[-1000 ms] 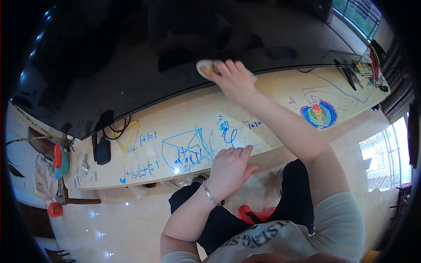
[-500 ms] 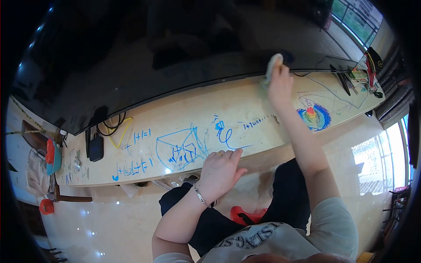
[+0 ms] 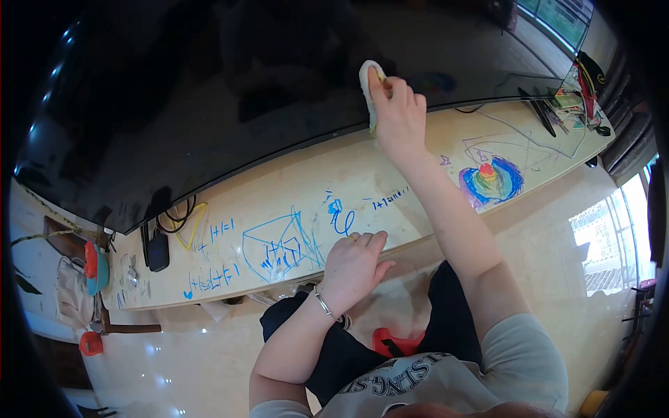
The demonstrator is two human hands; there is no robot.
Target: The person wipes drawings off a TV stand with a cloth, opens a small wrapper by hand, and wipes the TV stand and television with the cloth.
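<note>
My right hand grips a folded cleaning cloth, white with yellow-green at its edge. The cloth lies against the lower part of a large black TV screen. My left hand rests at the front edge of the pale cabinet top, thumb apart and fingers stretched out, with nothing in it. Blue marker drawings and sums cover the top to its left. A colourful drawing lies right of my right forearm.
A black box with cables and a yellow cord sits at the left under the screen. Pens and small items crowd the right end. A teal container stands off the left end. A red seat shows between my legs.
My right hand has slid the cloth left and slightly up along the screen's lower part. My left hand stays at the cabinet edge. The whole view has shifted a little.
</note>
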